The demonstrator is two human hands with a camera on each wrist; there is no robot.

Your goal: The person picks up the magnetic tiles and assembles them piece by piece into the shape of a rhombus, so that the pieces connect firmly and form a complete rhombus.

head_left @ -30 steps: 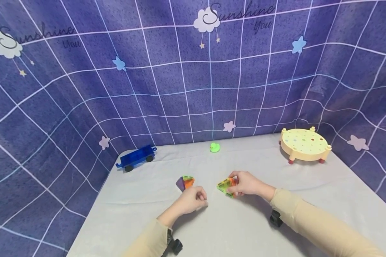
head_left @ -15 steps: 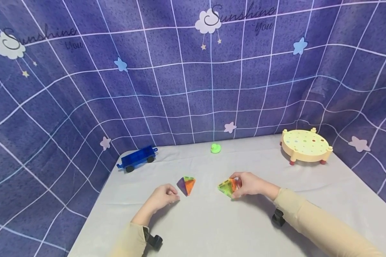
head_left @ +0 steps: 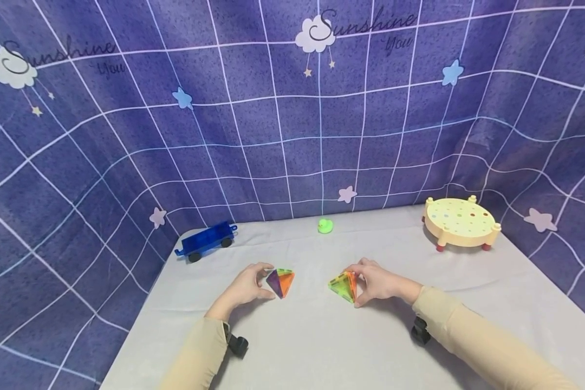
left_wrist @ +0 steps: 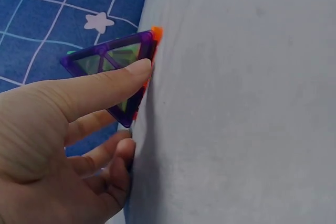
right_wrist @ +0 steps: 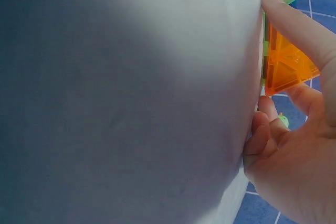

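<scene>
Two small pyramids of see-through magnetic tiles stand on the pale cloth. The left pyramid (head_left: pixel 284 283) shows purple, orange and green sides. My left hand (head_left: pixel 246 284) is spread around its left side, thumb at the near end and index finger at the far end. In the left wrist view the thumb overlaps the purple tile (left_wrist: pixel 89 65). The right pyramid (head_left: pixel 342 286) has yellow-green and orange sides. My right hand (head_left: pixel 379 281) holds it from the right between thumb and index finger. Its orange tile (right_wrist: pixel 289 64) shows between them in the right wrist view.
A blue toy wagon (head_left: pixel 207 240) with black wheels stands at the back left. A green toy duck (head_left: pixel 325 226) sits at the back middle. At the back right is a round yellow pegged toy table (head_left: pixel 460 219) with red feet. A patterned blue curtain (head_left: pixel 283 124) hangs behind.
My left hand has moved left from in front of the left pyramid, then spread its fingers around that pyramid's left side. The right hand has shifted its thumb toward the near end of its pyramid.
</scene>
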